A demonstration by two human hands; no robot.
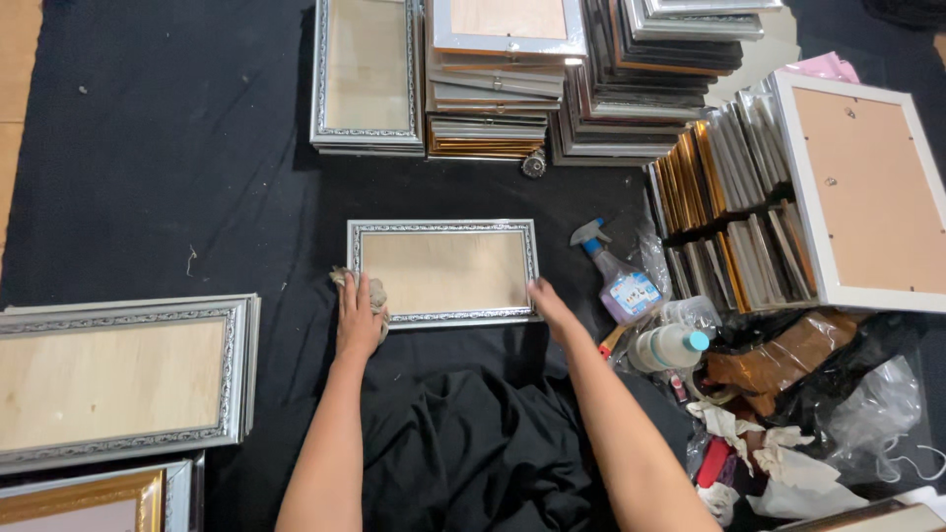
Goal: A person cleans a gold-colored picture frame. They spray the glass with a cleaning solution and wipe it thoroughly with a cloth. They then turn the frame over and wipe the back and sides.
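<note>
A silver frame lies flat on the black cloth before the person. The left hand presses a rag at its left corner; the right hand rests open on its lower right edge. The frame looks light, rigid and possibly glazed, so best held by its rails. Frame stacks and a spray bottle crowd around.
</note>
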